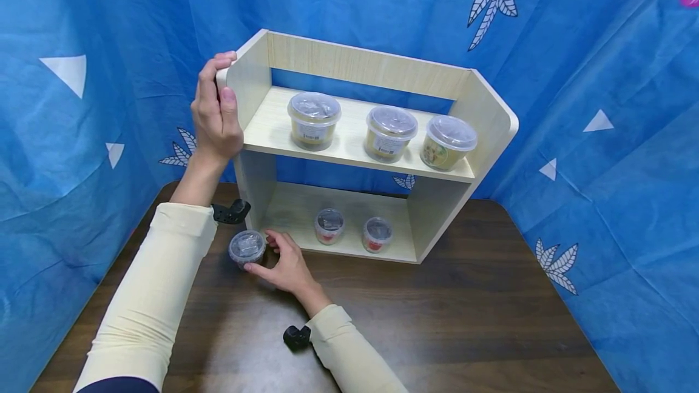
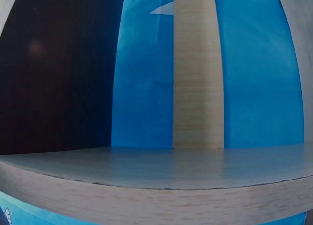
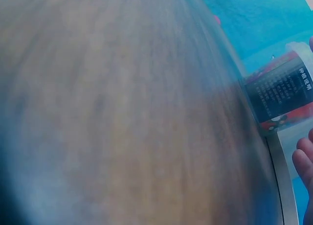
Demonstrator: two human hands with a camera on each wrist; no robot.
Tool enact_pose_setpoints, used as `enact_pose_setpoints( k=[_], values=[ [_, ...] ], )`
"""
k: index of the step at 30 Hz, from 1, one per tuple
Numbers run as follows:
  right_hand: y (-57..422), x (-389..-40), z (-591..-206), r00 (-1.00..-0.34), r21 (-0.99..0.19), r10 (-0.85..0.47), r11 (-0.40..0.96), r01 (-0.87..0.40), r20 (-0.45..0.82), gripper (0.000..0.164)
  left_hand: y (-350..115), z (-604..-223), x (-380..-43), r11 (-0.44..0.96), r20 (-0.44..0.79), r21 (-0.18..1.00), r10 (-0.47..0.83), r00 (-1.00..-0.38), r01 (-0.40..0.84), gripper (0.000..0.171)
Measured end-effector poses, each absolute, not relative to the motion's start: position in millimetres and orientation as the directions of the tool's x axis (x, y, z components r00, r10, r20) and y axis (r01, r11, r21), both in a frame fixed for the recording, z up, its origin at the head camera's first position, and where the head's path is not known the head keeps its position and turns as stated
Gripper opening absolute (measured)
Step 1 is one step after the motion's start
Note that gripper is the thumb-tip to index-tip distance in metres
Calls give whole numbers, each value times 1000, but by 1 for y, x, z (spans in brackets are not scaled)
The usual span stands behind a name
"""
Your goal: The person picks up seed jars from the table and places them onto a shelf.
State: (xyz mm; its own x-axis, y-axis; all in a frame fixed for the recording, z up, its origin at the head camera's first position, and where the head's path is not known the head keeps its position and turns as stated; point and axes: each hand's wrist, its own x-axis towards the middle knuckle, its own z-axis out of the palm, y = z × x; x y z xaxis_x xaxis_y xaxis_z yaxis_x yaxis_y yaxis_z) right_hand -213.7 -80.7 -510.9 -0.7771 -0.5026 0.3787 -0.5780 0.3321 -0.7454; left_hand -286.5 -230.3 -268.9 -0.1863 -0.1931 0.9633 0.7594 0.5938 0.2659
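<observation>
My left hand (image 1: 214, 111) holds the front edge of the left side panel of a pale wooden two-tier shelf (image 1: 360, 58). On the dark table, just left of the shelf's lower front corner, stands a small clear-lidded plastic cup (image 1: 247, 246). My right hand (image 1: 286, 265) is at that cup's right side, thumb and fingers spread, with the thumb tip against or very near it. In the right wrist view the cup (image 3: 281, 90) shows a dark printed label with red, and a gap separates it from the lower fingers (image 3: 304, 156).
Three larger lidded tubs, a left tub (image 1: 314, 129), a middle tub (image 1: 389, 141) and a right tub (image 1: 445, 153), stand on the upper tier. Two small cups, one left (image 1: 329, 234) and one right (image 1: 377, 241), sit below. Blue curtain (image 1: 590, 53) surrounds the brown table (image 1: 464, 320).
</observation>
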Motion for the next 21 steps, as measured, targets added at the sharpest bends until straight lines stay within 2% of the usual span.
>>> enact_pose_setpoints(
  k=[21],
  values=[
    [-91, -217, -513, -750, -717, -506, 317, -622, 427, 71, -231, -268, -286, 591, 964, 264, -187, -189, 763, 46]
  ],
)
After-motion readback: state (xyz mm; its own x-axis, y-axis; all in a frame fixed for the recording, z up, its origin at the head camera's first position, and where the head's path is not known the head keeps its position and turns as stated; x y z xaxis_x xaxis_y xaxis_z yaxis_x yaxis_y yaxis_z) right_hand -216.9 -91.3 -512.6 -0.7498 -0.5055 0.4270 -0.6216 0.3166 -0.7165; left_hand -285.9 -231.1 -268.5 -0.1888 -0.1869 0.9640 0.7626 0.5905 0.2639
